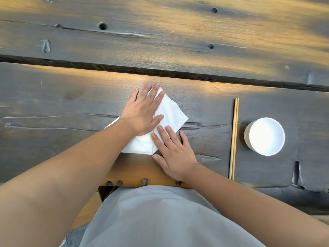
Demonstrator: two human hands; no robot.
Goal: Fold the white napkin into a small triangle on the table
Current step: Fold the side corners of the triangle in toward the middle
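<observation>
The white napkin [171,111] lies folded on the dark wooden table [53,104], near the table's front edge, its corners pointing away and to the right. My left hand [144,113] rests flat on its upper left part, fingers spread, pressing it down. My right hand [173,150] lies flat too, its fingertips on the napkin's lower right edge and its palm on the table. Much of the napkin is hidden under both hands. Neither hand grips anything.
A pair of wooden chopsticks [234,138] lies lengthwise to the right of the napkin. Further right stands a white bowl [264,136]. A dark gap [160,71] runs across the table behind the napkin. My light grey clothing [156,216] fills the bottom.
</observation>
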